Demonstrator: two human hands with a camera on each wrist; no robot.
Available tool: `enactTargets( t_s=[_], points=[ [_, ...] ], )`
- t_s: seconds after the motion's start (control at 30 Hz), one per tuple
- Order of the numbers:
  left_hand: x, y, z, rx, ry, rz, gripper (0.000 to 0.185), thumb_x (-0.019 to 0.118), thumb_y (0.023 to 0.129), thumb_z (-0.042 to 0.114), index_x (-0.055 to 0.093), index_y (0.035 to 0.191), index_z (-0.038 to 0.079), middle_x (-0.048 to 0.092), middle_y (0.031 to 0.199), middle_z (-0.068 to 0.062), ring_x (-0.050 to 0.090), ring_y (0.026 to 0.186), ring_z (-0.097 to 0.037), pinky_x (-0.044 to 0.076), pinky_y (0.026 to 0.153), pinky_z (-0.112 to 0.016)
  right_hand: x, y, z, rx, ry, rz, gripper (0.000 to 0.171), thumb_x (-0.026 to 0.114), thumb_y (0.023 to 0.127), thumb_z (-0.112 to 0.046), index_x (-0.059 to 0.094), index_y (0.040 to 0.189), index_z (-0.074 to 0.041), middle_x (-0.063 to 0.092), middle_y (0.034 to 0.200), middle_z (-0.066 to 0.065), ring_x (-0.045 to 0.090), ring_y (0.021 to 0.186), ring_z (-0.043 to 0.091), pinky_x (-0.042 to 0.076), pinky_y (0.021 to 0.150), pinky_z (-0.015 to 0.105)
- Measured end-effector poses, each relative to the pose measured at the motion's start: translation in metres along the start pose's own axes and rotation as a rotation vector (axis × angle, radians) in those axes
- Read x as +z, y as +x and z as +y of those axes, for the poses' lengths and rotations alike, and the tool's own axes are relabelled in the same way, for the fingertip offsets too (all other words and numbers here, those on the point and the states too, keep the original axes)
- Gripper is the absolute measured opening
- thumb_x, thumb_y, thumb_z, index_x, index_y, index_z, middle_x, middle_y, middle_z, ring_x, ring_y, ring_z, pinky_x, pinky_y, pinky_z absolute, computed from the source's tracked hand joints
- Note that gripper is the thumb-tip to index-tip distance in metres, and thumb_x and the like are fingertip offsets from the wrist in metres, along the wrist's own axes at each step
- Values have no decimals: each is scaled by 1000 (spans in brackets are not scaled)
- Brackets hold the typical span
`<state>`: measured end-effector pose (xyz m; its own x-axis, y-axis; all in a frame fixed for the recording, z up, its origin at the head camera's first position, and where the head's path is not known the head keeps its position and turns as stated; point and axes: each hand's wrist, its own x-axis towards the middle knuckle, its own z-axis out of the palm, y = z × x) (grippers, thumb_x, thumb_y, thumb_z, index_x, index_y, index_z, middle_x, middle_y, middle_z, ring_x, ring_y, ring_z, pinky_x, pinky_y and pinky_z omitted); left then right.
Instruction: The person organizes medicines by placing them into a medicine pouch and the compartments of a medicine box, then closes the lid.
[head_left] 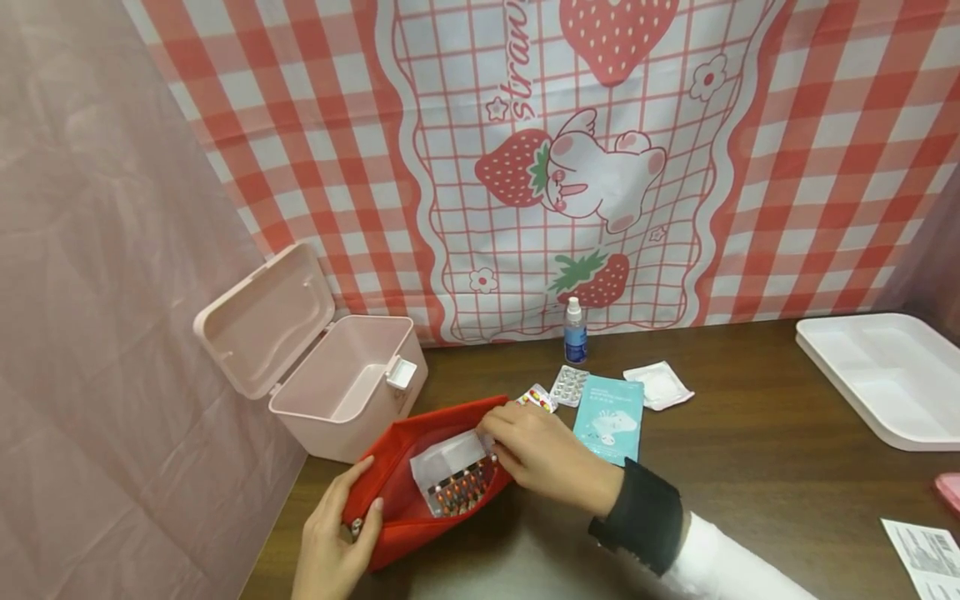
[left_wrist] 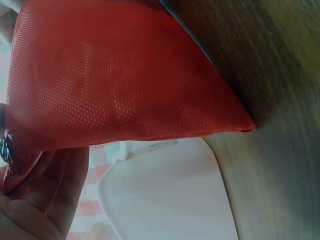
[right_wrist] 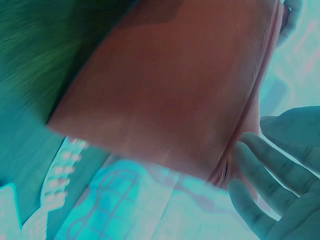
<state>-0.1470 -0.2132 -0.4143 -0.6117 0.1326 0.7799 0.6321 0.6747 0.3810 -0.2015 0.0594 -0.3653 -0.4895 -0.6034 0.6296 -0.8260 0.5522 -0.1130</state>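
A red mesh pouch [head_left: 405, 508] lies open on the dark wooden table [head_left: 750, 467]. Inside it show a blister pack of orange and dark pills [head_left: 459, 489] and a white packet [head_left: 447, 457]. My left hand [head_left: 341, 533] pinches the pouch's left end between thumb and fingers; in the left wrist view the pouch [left_wrist: 125, 80] fills the frame above that hand [left_wrist: 45, 200]. My right hand [head_left: 525, 450] has its fingers curled on the right rim of the opening, beside the white packet. Seen from the right wrist, its fingers [right_wrist: 250, 170] sit on the pouch's [right_wrist: 175, 85] edge.
A pink box [head_left: 337, 392] with its lid [head_left: 262, 317] raised stands left of the pouch. Behind the right hand lie two blister packs [head_left: 568, 385], a teal packet [head_left: 610, 417], a white packet [head_left: 658, 385] and a small bottle [head_left: 575, 332]. A white tray [head_left: 885, 375] and a leaflet [head_left: 926, 554] sit at the right.
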Motion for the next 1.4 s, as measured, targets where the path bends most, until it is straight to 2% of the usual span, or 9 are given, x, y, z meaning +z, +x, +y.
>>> enactTargets(
  t_s=[0.13,0.3,0.53,0.77,0.93,1.17,1.4],
  points=[
    [0,0,0,10,-1,6,58,68,66,-8,56,121,4,63,107,-10,58,97,-12,36,88,-5,-11,-13,9,26,-24,73,19,67,73,-4,62,90,-13,63,85,-4,59,81,11,49,72,29],
    [0,0,0,4,-4,3,57,68,66,-8,57,121,4,63,107,-10,58,98,-11,36,88,-5,-21,-30,23,97,-84,79,22,71,70,-5,63,90,-11,64,88,-1,60,86,15,50,75,32],
    [1,0,1,3,-3,3,57,68,66,-7,57,121,4,63,107,-9,58,96,-12,36,88,-5,-27,-53,47,215,-134,27,26,74,69,-6,63,92,-8,66,89,3,61,86,19,50,74,34],
    [1,-1,0,-2,1,1,57,68,67,-7,56,122,4,63,107,-9,59,96,-12,36,88,-5,-26,-72,68,358,-133,-71,29,75,71,-11,63,97,-5,65,93,8,62,88,24,50,73,38],
    [1,-1,-1,-6,-2,-1,58,68,67,-7,56,122,4,63,108,-9,58,97,-12,35,88,-5,-23,-83,81,417,-165,-130,32,76,71,-15,63,97,-3,64,96,10,60,89,27,49,73,40],
    [0,-1,-1,-11,-3,-4,57,68,67,-8,56,122,4,63,108,-9,58,97,-11,36,88,-5,-21,-93,92,504,-213,-235,35,76,71,-22,61,97,-3,61,90,9,57,77,25,45,62,39],
    [0,0,0,-5,-4,-1,57,68,67,-8,56,122,4,63,108,-10,58,97,-12,36,88,-5,-18,-99,97,577,-254,-257,41,75,71,-29,61,96,-1,58,81,10,53,66,24,43,55,37]
  ],
)
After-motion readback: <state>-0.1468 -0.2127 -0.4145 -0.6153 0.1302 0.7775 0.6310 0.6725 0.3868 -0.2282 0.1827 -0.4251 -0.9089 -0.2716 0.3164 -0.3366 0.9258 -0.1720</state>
